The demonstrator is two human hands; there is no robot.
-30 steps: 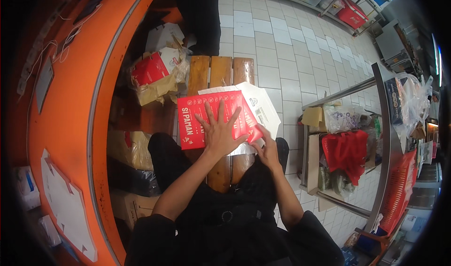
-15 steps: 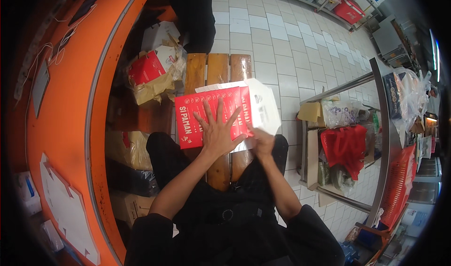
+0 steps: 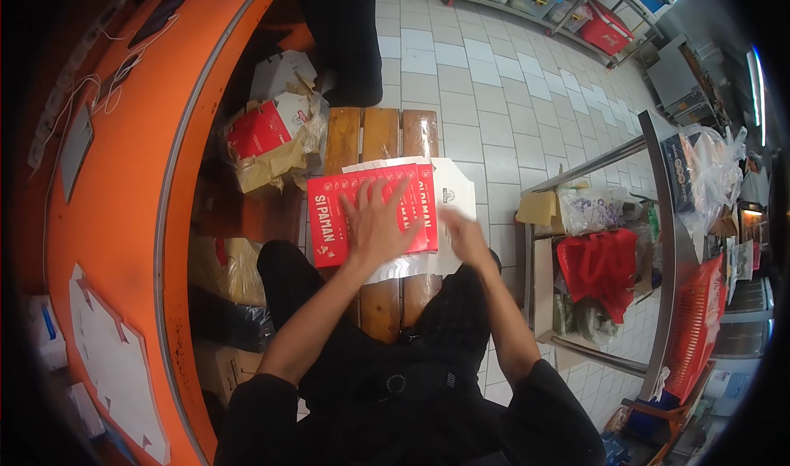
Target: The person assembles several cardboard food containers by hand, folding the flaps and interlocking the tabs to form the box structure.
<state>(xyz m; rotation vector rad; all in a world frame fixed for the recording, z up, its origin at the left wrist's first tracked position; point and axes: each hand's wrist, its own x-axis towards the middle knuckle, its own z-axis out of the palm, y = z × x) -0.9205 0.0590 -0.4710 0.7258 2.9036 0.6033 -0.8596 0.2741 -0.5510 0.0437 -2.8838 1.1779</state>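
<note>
A flat red-and-white cardboard box blank point(image 3: 329, 211), printed with white lettering, lies across my thighs and the wooden bench. My left hand point(image 3: 378, 227) presses on its red face, open with the fingers spread. A white flap point(image 3: 454, 182) sticks out past the red part on the right. Over that flap, just beside the red edge, is my right hand point(image 3: 465, 239). Its fingers look curled but are blurred, so whether they grip anything cannot be made out. More white and silvery board shows beneath the blank's near and far edges.
The slatted wooden bench point(image 3: 380, 137) extends ahead. An orange counter point(image 3: 123, 186) runs along the left, beside a torn wrapped bundle of box blanks point(image 3: 263, 132). A metal rack point(image 3: 671, 244) holding a red bag point(image 3: 599, 268) stands right. A person in dark trousers point(image 3: 341, 38) stands ahead.
My right hand has drawn slightly right, off the red edge. The white flap sits closer in and flatter. My left hand stays on the red face; the view has shifted a little.
</note>
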